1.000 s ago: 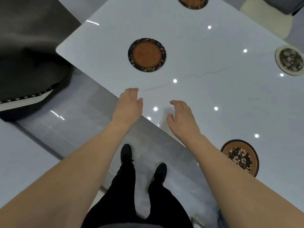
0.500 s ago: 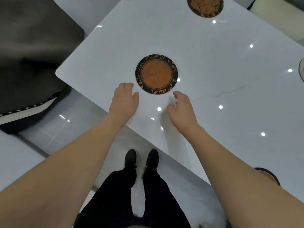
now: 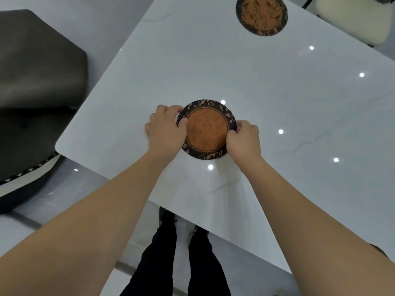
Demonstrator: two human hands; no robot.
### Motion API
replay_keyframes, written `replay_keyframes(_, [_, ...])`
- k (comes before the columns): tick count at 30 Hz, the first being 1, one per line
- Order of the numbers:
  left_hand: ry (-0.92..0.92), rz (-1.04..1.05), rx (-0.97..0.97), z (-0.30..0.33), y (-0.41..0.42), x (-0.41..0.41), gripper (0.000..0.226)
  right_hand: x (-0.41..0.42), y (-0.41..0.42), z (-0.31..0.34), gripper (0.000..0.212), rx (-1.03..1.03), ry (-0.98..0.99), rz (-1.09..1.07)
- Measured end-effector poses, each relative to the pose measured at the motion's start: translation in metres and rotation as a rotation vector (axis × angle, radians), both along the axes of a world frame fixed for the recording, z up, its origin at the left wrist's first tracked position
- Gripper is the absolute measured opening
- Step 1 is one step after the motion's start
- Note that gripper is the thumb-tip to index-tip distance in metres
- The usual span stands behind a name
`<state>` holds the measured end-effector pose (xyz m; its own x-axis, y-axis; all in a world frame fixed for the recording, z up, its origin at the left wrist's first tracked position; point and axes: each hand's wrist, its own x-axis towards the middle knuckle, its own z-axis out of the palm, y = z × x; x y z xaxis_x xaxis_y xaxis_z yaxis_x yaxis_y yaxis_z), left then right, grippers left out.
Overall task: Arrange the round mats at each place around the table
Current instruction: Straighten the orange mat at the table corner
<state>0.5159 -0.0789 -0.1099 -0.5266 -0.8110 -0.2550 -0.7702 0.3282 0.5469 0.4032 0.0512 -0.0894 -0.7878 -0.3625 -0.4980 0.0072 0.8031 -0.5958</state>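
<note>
Now both hands on one round mat (image 3: pixel 206 130) — left hand (image 3: pixel 165 129) and right hand (image 3: pixel 243 138) fingers pinching opposite rims, white table (image 3: pixel 277 99).

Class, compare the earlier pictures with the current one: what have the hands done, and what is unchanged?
Both hands moved forward over the table and took hold of the round mat: the left hand grips its left rim, the right hand its right rim. Earlier they hovered short of it, empty. The mat remains flat on the table, and the far mat lies untouched.

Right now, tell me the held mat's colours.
Orange-brown centre, dark leaf-patterned rim on the mat; head view.
</note>
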Motion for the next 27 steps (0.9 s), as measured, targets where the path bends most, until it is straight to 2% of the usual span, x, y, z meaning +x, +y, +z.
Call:
replay_keyframes(3, [0.038, 0.064, 0.016, -0.001, 0.001, 0.000, 0.024, 0.000, -0.001, 0.004, 0.043, 0.047, -0.005, -0.012])
replay_keyframes(14, [0.054, -0.019, -0.073, -0.007, 0.007, 0.043, 0.020, 0.029, 0.010, 0.002, 0.033, 0.069, 0.009, 0.045])
replay_keyframes(27, [0.049, -0.030, -0.149, -0.011, 0.028, 0.092, 0.014, 0.072, 0.033, 0.002, 0.032, 0.038, 0.019, 0.089])
